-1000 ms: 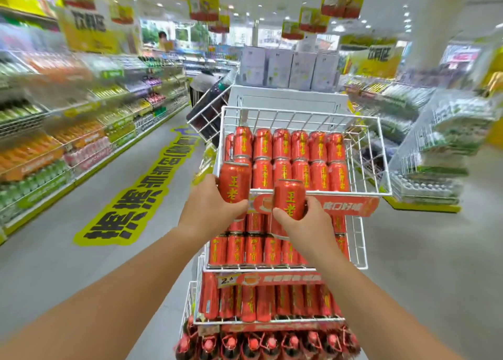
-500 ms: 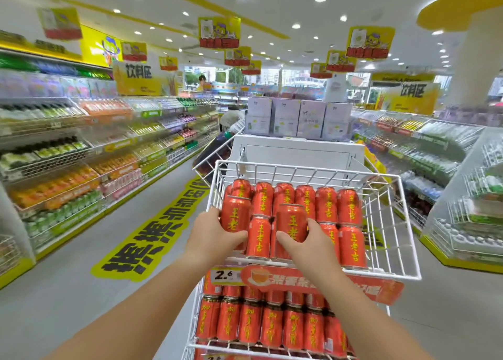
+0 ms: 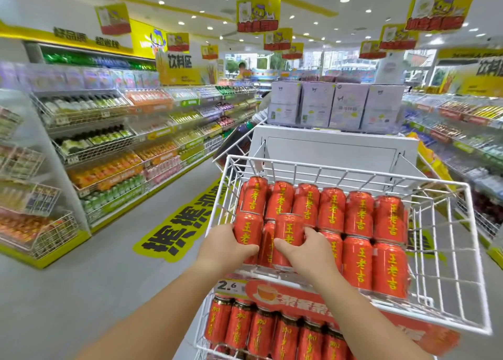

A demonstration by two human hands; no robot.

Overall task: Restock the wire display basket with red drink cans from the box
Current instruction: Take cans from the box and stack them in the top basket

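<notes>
The left hand (image 3: 226,246) is clamping 1 red can (image 3: 246,227) in the wire basket (image 3: 340,176), at its 8 o'clock corner. The right hand (image 3: 306,253) is clamping the other can (image 3: 288,230) just beside it. They are probably feeling heavy, rigid and slick, so gripping mid-wall suits.

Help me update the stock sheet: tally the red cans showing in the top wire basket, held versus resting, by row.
Held cans: 2, one in the left hand, one in the right hand
Front-row cans resting: 4
Back-row cans: 6
Total showing in the top basket: 12; others may hide behind.
</notes>
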